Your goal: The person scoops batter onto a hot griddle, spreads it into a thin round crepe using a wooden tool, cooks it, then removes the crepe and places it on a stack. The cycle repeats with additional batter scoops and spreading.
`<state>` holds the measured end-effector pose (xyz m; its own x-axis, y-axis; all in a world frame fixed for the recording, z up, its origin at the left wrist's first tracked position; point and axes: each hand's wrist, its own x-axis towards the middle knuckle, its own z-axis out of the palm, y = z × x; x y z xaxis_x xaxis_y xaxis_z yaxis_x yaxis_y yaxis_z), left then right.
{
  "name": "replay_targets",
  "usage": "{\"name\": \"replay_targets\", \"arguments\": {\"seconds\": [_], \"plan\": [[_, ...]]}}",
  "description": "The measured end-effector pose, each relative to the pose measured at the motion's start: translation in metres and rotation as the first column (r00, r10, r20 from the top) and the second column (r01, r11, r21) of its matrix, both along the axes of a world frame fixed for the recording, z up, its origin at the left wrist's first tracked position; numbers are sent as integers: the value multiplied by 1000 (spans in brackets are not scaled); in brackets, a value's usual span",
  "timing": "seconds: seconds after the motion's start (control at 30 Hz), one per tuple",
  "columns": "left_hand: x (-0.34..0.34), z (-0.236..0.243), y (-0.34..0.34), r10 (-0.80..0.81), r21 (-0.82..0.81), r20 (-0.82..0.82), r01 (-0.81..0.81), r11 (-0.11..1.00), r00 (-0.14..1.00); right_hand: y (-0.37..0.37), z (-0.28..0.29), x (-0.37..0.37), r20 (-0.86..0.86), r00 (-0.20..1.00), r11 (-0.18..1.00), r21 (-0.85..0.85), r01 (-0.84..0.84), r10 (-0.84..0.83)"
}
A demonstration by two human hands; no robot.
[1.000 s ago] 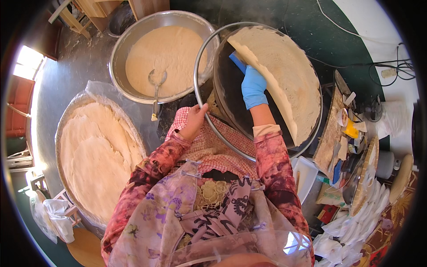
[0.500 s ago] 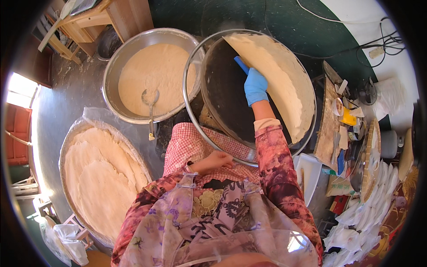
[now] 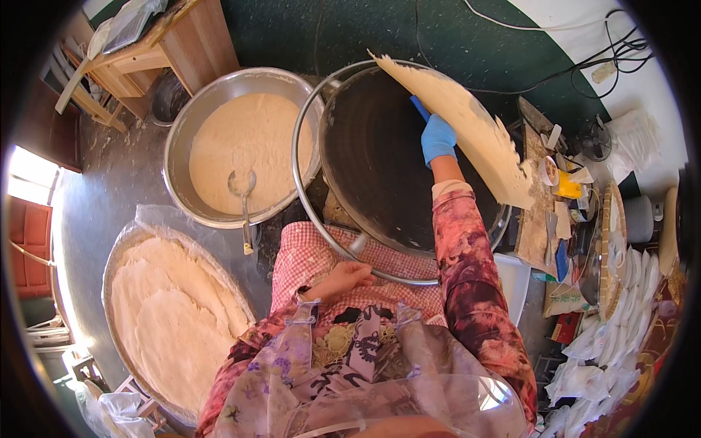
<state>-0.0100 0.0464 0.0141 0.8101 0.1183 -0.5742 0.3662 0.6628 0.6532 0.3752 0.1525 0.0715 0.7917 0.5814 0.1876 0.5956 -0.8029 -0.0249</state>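
— What's in the containers?
— The basin holds pale batter, with a ladle dipped in it, handle over the near rim. The tub at lower left is full of pale dough.
— And the sheet?
— On the right side of the dark griddle, overhanging its right edge and the ring. Its long axis runs from upper left to lower right, a narrow tip pointing up and left.
— The scraper?
— Just beside the sheet, over the griddle; its long axis slants likewise, the free end pointing away and leftward.
— The hands?
— The gloved right hand is clamped on the scraper. The left hand has its fingers curled together near the ring; I can't tell if they touch it.
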Motion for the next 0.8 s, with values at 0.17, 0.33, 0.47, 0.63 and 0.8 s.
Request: {"name": "replay_targets", "arguments": {"seconds": [0.17,0.33,0.47,0.63,0.8], "plan": [[-1,-2,2,12,6,22,-12,1000,1000,-52,-23,34,104,994,996,86,-28,19],[-4,-1,7,23,-31,0,-23,999,1000,-131,-51,-18,345,903,945,107,-308,255],[-10,-3,34,106,124,15,-107,986,994,-163,-44,-96,286,929,935,195,-297,236],[31,14,101,251,807,252,-346,478,934,-171,3,-150,-20,965,965,0,-262,262],[95,62,149,40,901,245,-213,-377,969,-182,24,-157,-105,952,955,107,-277,288]]}}
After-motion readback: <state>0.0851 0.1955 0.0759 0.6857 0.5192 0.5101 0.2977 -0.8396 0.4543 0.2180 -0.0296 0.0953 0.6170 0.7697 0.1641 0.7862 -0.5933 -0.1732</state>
